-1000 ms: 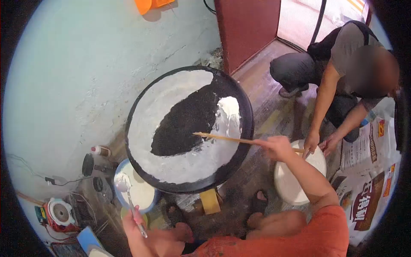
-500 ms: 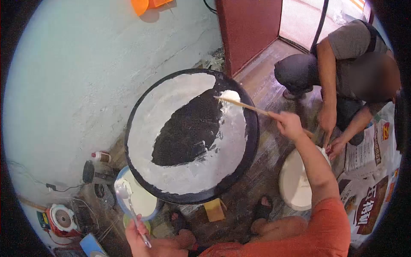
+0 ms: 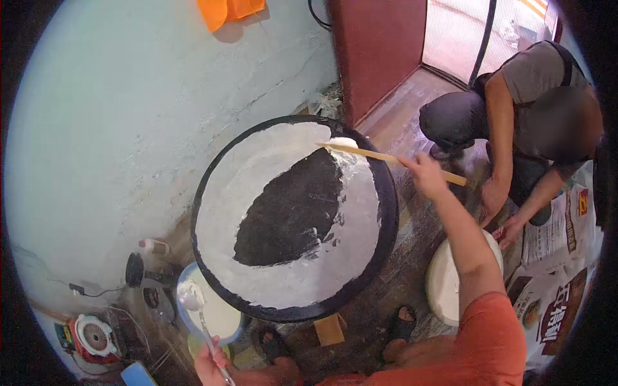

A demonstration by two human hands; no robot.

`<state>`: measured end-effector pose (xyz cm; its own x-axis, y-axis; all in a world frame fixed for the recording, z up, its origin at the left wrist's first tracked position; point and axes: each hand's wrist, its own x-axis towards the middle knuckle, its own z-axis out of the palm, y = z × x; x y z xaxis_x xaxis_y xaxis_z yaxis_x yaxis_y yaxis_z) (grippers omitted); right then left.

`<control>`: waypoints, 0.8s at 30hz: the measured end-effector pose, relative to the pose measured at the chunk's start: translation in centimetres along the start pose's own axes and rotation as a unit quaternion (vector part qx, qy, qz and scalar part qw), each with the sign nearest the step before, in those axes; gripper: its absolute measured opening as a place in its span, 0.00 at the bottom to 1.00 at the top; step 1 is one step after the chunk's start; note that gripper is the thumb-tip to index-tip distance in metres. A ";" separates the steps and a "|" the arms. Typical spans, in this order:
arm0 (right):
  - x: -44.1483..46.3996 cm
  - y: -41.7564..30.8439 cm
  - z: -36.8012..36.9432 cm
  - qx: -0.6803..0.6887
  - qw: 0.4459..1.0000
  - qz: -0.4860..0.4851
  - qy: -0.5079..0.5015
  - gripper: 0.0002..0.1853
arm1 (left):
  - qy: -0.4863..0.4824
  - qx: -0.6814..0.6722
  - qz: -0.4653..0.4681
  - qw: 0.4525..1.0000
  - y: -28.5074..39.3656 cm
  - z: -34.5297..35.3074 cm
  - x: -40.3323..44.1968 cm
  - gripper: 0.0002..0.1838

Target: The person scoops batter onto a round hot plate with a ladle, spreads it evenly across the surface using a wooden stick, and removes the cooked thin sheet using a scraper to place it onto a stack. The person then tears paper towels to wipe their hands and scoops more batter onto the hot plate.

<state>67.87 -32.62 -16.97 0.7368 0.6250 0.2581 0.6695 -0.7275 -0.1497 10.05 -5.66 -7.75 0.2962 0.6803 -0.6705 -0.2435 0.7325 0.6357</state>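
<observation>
My right hand (image 3: pixel 426 175) is closed on a long wooden stick (image 3: pixel 380 156), whose far end lies at a thick white mound of batter (image 3: pixel 343 142) at the top right of the round black griddle (image 3: pixel 388 225). Thin white batter (image 3: pixel 225 174) rings the griddle, around a bare dark patch in the middle. At the lower left, my left hand (image 3: pixel 209 361) holds a metal ladle (image 3: pixel 205 321) by its handle. The ladle's bowl, smeared with batter, is over a blue-rimmed bucket (image 3: pixel 241 333) of pale batter.
Another person (image 3: pixel 541 71) crouches at the right, both hands by a round tub (image 3: pixel 444 283) of pale dough or batter. Printed sacks (image 3: pixel 547 309) lie beside them. A red blower (image 3: pixel 93 334) stands at lower left; a maroon door panel (image 3: pixel 380 51) is behind the griddle.
The stick's tip has moved up and right from the middle of the griddle to the mound. White batter now joins across the top right. The co-worker's hands have shifted slightly at the tub.
</observation>
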 end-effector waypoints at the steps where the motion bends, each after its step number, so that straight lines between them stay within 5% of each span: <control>1: 1.5 -2.5 0.2 0.027 0.999 0.017 -0.019 0.26 | 0.011 -0.028 -0.007 1.000 -0.1 0.5 -0.3 0.17; 4: 5.0 -10.1 -0.8 0.069 0.992 0.051 -0.096 0.25 | 0.027 -0.081 -0.038 0.996 0.1 0.5 -0.5 0.17; 6: 4.3 -10.2 -1.3 0.127 0.987 0.076 -0.062 0.24 | 0.030 -0.105 -0.065 0.992 0.4 0.0 -0.6 0.17; 11: -0.4 -9.5 -2.6 0.169 0.977 0.122 -0.054 0.20 | -0.150 -0.092 -0.074 0.982 0.5 -3.1 0.6 0.22; 12: -1.1 -9.8 -3.6 0.268 0.946 0.155 -0.091 0.18 | -0.199 -0.093 -0.088 0.972 0.5 -3.3 0.7 0.20; 13: -2.0 -10.2 -4.2 0.365 0.903 0.186 -0.128 0.16 | -0.200 -0.094 -0.089 0.971 0.5 -3.5 0.7 0.20; 15: -2.2 -9.6 -2.0 0.328 0.921 0.200 -0.059 0.16 | -0.068 -0.137 -0.131 0.980 0.4 -3.0 0.7 0.17; 16: -2.2 -9.5 -0.8 0.290 0.933 0.214 0.007 0.16 | -0.071 -0.139 -0.130 0.979 0.4 -2.5 0.2 0.17; 22: -2.6 -12.9 -1.4 0.366 0.900 0.216 -0.097 0.16 | -0.094 -0.177 -0.143 0.969 0.5 -2.6 -0.9 0.18; 24: -2.4 -12.9 -0.4 0.318 0.925 0.207 -0.012 0.16 | -0.111 -0.127 -0.114 0.979 0.5 -3.1 -0.7 0.18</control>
<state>57.46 -24.87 -15.24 0.9396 0.3407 0.0327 0.2431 -0.5970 -0.7645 6.82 -5.63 -8.16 0.5571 0.4959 -0.6661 -0.3601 0.8670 0.3444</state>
